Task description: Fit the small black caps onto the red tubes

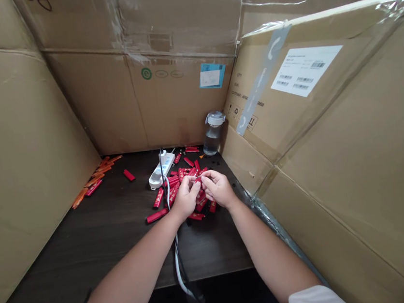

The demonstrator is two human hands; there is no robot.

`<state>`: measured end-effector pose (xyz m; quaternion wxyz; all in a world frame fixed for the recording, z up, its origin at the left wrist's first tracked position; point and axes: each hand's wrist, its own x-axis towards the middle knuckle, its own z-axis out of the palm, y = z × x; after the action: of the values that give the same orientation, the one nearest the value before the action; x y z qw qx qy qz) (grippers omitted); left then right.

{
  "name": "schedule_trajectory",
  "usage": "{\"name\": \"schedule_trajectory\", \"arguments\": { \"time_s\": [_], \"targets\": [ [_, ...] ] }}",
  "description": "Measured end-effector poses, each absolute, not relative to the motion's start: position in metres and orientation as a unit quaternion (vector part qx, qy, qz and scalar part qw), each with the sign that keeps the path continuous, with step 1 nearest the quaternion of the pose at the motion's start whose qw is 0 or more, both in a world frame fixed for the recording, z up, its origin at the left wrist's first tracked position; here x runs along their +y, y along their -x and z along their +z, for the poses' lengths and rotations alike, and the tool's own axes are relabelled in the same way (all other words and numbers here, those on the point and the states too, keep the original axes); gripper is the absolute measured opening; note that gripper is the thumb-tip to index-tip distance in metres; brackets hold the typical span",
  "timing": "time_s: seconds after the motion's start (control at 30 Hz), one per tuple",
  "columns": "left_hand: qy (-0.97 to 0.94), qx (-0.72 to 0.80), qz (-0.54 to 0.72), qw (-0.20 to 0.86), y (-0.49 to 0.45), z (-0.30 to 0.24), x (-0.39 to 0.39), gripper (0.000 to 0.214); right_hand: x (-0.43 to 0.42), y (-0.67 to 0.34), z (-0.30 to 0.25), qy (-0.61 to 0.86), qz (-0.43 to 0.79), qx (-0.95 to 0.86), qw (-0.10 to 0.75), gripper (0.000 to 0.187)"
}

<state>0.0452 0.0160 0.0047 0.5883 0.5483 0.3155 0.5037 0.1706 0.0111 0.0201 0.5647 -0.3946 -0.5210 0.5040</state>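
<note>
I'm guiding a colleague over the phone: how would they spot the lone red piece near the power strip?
Start at the white power strip on the dark tabletop. Just left of it lies a short red piece, alone on the bare surface, apart from both the red pile and the orange pieces along the left wall.

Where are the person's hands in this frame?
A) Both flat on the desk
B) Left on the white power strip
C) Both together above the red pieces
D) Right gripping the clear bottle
C: the left hand and right hand meet at the fingertips directly above the heap of small red pieces.
</note>
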Motion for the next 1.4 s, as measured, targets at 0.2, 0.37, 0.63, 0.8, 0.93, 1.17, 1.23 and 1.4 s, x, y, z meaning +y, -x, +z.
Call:
{"name": "schedule_trajectory", "arguments": {
  "time_s": [0.2,0.37,0.63,0.8,0.93,1.17,1.23,1.4],
  "targets": [
    [-0.574,0.329,0.545,0.514,-0.046,0.003,0.015,0.023,0.008,-0.164,0.021,0.391,0.490,-0.518,0.582,0.024],
    [-0.607,0.329,0.531,0.492,-0.041,0.004,0.014,0.021,0.006,-0.164,0.021,0.380,0.514,-0.504,0.581,0.025],
    [-0.606,0.263,0.491,0.568,-0.033,0.011,0.018,0.023,0.001,-0.166,0.029,0.311,0.610,-0.464,0.562,0.025],
    [-0.553,0.261,0.454,0.648,-0.034,0.015,0.018,0.027,0.003,-0.167,0.027,0.286,0.654,-0.426,0.555,0.024],
    [-0.588,0.294,0.465,0.593,-0.040,0.013,0.020,0.023,0.009,-0.170,0.021,0.250,0.699,-0.373,0.556,0.024],
    [-0.723,0.381,0.459,0.348,-0.040,0.015,0.019,0.009,0.020,-0.174,0.014,0.224,0.752,-0.303,0.541,0.030],
    [-0.738,0.402,0.440,0.316,-0.040,0.017,0.019,0.009,0.021,-0.176,0.017,0.231,0.749,-0.285,0.552,0.032],
    [-0.749,0.460,0.406,0.251,-0.039,0.017,0.026,0.011,0.027,-0.189,0.022,0.316,0.652,-0.323,0.609,0.030]
  ]
}}
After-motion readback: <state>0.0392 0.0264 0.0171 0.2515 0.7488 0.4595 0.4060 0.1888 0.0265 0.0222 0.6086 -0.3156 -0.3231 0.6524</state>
